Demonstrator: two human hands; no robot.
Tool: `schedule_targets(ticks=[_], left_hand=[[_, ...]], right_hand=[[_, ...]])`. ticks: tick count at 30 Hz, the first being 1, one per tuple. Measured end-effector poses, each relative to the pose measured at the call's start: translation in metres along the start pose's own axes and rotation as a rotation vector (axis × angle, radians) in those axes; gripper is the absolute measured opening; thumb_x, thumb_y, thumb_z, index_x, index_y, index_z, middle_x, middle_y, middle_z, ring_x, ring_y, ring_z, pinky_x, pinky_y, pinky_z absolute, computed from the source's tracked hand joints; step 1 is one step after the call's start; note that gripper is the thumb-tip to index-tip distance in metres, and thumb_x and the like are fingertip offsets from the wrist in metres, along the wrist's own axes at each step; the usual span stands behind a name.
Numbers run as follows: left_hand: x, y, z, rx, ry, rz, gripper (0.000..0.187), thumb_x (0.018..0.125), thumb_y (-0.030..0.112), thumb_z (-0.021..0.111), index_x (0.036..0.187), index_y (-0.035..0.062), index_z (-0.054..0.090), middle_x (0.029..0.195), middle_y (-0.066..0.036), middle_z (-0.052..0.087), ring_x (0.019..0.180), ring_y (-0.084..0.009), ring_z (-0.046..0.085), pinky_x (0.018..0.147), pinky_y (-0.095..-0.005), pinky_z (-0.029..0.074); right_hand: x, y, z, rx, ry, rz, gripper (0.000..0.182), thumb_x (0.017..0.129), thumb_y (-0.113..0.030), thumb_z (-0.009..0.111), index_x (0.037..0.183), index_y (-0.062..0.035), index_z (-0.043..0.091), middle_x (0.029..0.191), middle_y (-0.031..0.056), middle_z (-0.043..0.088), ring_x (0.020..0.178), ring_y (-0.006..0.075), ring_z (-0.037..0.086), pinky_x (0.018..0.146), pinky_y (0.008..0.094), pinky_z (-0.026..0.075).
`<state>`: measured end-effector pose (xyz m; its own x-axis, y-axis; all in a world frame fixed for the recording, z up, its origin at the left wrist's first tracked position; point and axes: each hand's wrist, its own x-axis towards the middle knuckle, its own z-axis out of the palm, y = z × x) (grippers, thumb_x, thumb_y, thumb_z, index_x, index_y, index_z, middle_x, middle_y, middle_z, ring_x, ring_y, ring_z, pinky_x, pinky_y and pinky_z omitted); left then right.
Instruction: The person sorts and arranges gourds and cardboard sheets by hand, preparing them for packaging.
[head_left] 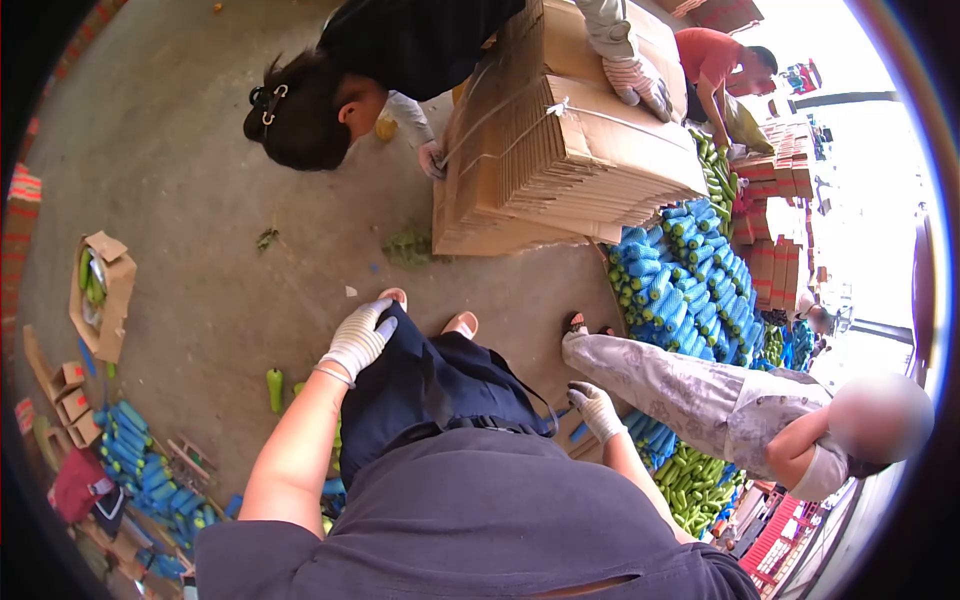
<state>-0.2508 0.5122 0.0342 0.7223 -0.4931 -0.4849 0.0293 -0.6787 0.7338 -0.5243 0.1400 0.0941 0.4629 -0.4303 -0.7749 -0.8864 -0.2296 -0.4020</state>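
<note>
My left hand (358, 343), in a white striped glove, is beside the dark cloth (400, 375) at my waist, its fingers bent against the fabric edge; whether it grips the cloth is unclear. My right hand (597, 410), also gloved, hangs at my right side with its fingers apart and nothing in it. Ahead, a tied stack of flattened cardboard boxes (590, 150) stands on the floor. A co-worker in dark clothing bends over it, one gloved hand (638, 85) on top and the other at its left side.
Blue-netted green vegetables (690, 285) lie in a big pile at right, beside a person in patterned trousers (660, 385). Another person in a red shirt (708, 55) bends behind. An open carton (118, 290) and more netted vegetables (125, 440) are at left.
</note>
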Motion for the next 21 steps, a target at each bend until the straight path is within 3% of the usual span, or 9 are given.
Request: schedule_targets(ticks=[4,6,7,8,9,11,14,17,21], left_hand=[[0.005,-0.015,0.011,-0.069,-0.020,-0.030,0.043,0.086,0.019,0.058,0.123,-0.0009,0.049,0.119,-0.021,0.055,0.112,-0.0302,0.053,0.096,-0.0347,0.041],[0.007,-0.030,0.019,-0.101,-0.006,-0.023,0.043,0.086,0.018,0.057,0.124,-0.0012,0.048,0.120,-0.021,0.055,0.112,-0.0296,0.053,0.096,-0.0341,0.041],[0.007,-0.036,0.021,-0.126,0.003,-0.012,0.043,0.086,0.017,0.057,0.124,-0.0015,0.047,0.120,-0.021,0.055,0.113,-0.0291,0.053,0.096,-0.0335,0.041],[0.005,-0.038,0.021,-0.133,0.004,-0.019,0.043,0.086,0.017,0.057,0.124,-0.0015,0.047,0.120,-0.021,0.055,0.113,-0.0291,0.053,0.096,-0.0335,0.041],[0.004,-0.041,0.021,-0.121,0.009,-0.030,0.044,0.086,0.017,0.057,0.125,-0.0016,0.047,0.120,-0.021,0.055,0.113,-0.0291,0.053,0.096,-0.0334,0.041],[0.001,-0.048,0.021,-0.114,0.015,-0.046,0.044,0.086,0.017,0.057,0.125,-0.0016,0.046,0.121,-0.021,0.055,0.113,-0.0291,0.053,0.096,-0.0333,0.041],[-0.002,-0.060,0.025,-0.154,0.044,-0.059,0.044,0.086,0.017,0.057,0.125,-0.0014,0.047,0.121,-0.021,0.054,0.113,-0.0293,0.053,0.096,-0.0336,0.041],[-0.004,-0.060,0.026,-0.175,0.024,-0.130,0.044,0.086,0.017,0.057,0.125,-0.0012,0.047,0.120,-0.021,0.055,0.113,-0.0296,0.053,0.097,-0.0336,0.040],[-0.008,-0.070,0.036,-0.167,0.040,-0.169,0.044,0.086,0.018,0.057,0.124,-0.0008,0.048,0.119,-0.022,0.056,0.112,-0.0296,0.054,0.096,-0.0334,0.041]], right_hand=[[0.019,-0.006,-0.007,-0.029,0.049,-0.126,0.033,0.085,-0.014,0.060,0.116,-0.0022,0.058,0.103,0.0103,0.065,0.093,0.0175,0.060,0.084,0.0290,0.045],[0.023,-0.036,-0.015,-0.155,0.143,-0.352,0.030,0.084,-0.012,0.060,0.112,-0.0031,0.060,0.104,0.0132,0.065,0.096,0.0213,0.061,0.087,0.0302,0.043],[0.009,-0.077,-0.019,-0.262,0.202,-0.388,0.026,0.084,-0.011,0.059,0.109,-0.0036,0.062,0.103,0.0148,0.065,0.097,0.0246,0.061,0.088,0.0308,0.043],[0.022,-0.086,-0.024,-0.134,0.198,-0.454,0.024,0.085,-0.009,0.058,0.108,-0.0044,0.062,0.099,0.0135,0.065,0.096,0.0256,0.061,0.086,0.0310,0.044],[0.003,-0.143,-0.028,-0.257,0.244,-0.694,0.023,0.085,-0.007,0.056,0.107,-0.0040,0.062,0.097,0.0134,0.065,0.095,0.0244,0.061,0.085,0.0311,0.045],[-0.013,-0.196,-0.032,-0.176,0.376,-0.736,0.023,0.084,-0.004,0.055,0.107,-0.0017,0.061,0.101,0.0141,0.063,0.094,0.0238,0.061,0.085,0.0313,0.045],[-0.017,-0.268,-0.053,-0.248,0.573,-1.075,0.026,0.083,-0.001,0.054,0.108,0.0008,0.061,0.104,0.0147,0.063,0.099,0.0249,0.059,0.089,0.0324,0.044],[-0.010,-0.336,-0.066,-0.359,0.788,-1.221,0.028,0.083,-0.003,0.056,0.111,-0.0005,0.059,0.111,0.0155,0.061,0.105,0.0294,0.056,0.095,0.0361,0.040],[0.035,-0.389,-0.078,-0.521,0.809,-1.308,0.031,0.088,-0.013,0.055,0.116,-0.0003,0.055,0.118,0.0164,0.056,0.113,0.0281,0.050,0.098,0.0359,0.036]])
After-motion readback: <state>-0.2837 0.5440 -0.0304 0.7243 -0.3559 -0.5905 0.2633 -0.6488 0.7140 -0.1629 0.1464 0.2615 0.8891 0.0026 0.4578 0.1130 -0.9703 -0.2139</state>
